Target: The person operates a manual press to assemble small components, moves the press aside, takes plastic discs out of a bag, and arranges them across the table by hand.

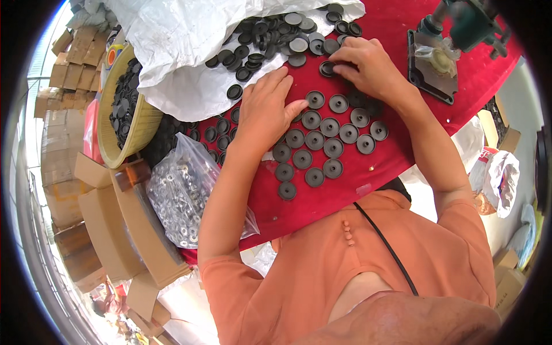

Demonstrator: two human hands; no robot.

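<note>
My left hand (pixel 265 109) lies flat at the left edge of rows of black round caps (pixel 314 140), its fingers stretched toward the pile and its thumb apart, close to one cap. The caps in these rows face up, each showing a rim and a small raised hub. Farther right, my right hand (pixel 368 66) is bent, with thumb and finger at the edge of a single black cap (pixel 327 69) by the pile. Part of that cap is covered by the fingers. A loose heap of black caps (pixel 264 40) spills off a white sack (pixel 184 52).
A red cloth (pixel 356 178) covers the table. At left are a yellow basket (pixel 146 123) of black parts, a clear bag (pixel 181 195) of small metal pieces and cardboard boxes (pixel 109 230). A green machine (pixel 471 26) with a dark base (pixel 428 83) stands at the far right.
</note>
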